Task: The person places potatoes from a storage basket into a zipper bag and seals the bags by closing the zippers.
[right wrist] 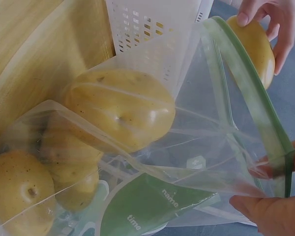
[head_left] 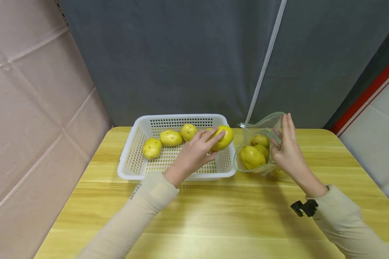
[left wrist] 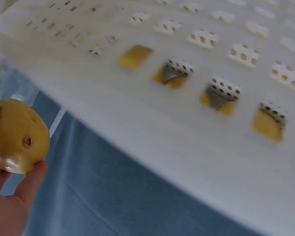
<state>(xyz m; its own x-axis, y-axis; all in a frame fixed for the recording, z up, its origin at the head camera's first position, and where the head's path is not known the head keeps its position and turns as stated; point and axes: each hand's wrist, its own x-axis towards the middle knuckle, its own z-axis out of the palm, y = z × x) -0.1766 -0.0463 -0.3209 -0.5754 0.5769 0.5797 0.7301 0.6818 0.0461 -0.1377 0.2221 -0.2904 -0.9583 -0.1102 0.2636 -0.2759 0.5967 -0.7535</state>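
My left hand grips a yellow potato over the right end of the white basket, near the mouth of a clear zip bag. In the left wrist view, the fingers hold that potato from its sides, beside the basket rim. My right hand pinches the green-edged opening of the bag and keeps it spread. Inside the bag lie several potatoes, seen through the film. A green label reading "name" and "time" shows on the bag in the right wrist view.
The white perforated basket stands at the back of the wooden table, with several potatoes along its left and back. A grey curtain hangs right behind it. Pale panels rise at both sides.
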